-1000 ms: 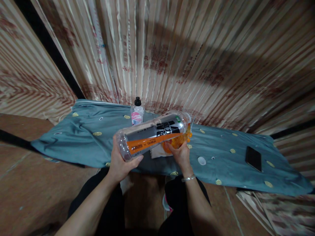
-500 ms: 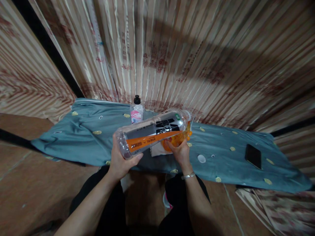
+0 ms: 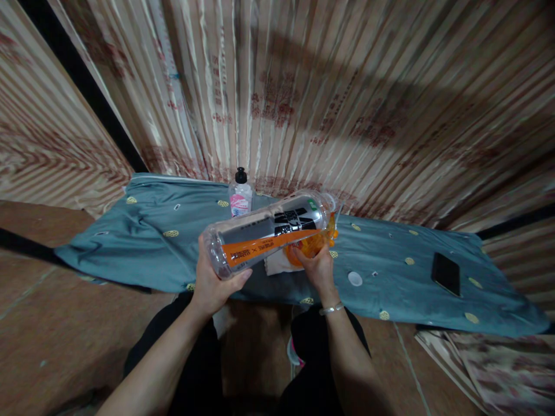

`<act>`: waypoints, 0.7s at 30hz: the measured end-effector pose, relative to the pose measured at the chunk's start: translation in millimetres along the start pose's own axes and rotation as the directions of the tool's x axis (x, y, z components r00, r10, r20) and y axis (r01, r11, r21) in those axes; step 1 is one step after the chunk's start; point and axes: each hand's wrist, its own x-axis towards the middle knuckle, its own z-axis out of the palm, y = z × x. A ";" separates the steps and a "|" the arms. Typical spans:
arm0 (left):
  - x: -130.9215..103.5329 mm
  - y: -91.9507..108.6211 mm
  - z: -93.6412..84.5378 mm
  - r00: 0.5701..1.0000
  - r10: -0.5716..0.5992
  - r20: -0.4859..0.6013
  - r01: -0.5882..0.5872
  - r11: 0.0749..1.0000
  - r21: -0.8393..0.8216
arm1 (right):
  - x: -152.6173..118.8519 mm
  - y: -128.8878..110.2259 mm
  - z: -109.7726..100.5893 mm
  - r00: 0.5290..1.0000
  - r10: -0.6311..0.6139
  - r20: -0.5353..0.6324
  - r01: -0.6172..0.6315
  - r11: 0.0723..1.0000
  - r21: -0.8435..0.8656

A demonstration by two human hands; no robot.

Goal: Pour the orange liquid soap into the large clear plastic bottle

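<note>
A large clear plastic bottle (image 3: 269,231) with an orange, black and silver label lies tilted across the middle, its mouth end to the upper right. My left hand (image 3: 217,283) is wrapped round its base at the left. Under the mouth end is an orange translucent object (image 3: 310,247), partly hidden by the bottle. My right hand (image 3: 319,268) has its fingers closed on that orange object. Beneath the two lies a white cloth (image 3: 277,264), mostly covered. A round white cap (image 3: 355,279) rests on the teal cloth to the right of my right hand.
The teal cloth (image 3: 151,254) covers a long narrow table. On it, a small pump-top bottle (image 3: 241,193) with a pink label stands behind the large bottle, and a black phone (image 3: 446,274) lies at the right. Striped curtains (image 3: 303,104) hang behind.
</note>
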 end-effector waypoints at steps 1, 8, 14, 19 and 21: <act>0.0 0.5 0.3 1.000 -0.007 0.002 0.007 1.000 -0.005 | 0.1 0.6 0.2 1.000 -0.002 -0.004 0.002 1.000 -0.003; 0.0 1.9 1.2 0.999 -0.047 -0.005 0.047 0.999 -0.024 | 1.2 0.9 0.2 1.000 -0.001 0.010 0.001 1.000 -0.007; 0.4 2.6 2.9 0.998 -0.060 -0.001 0.060 0.998 -0.032 | 0.8 -3.1 -0.9 1.000 0.016 0.012 -0.016 1.000 -0.021; 0.4 3.6 3.7 0.999 -0.039 -0.008 0.039 0.999 -0.029 | -0.3 -5.8 -0.8 1.000 0.023 0.011 -0.023 0.999 -0.024; 0.2 3.9 3.2 0.999 -0.039 -0.002 0.039 0.999 -0.021 | 0.2 -5.5 -0.9 1.000 0.028 0.009 -0.028 0.999 -0.028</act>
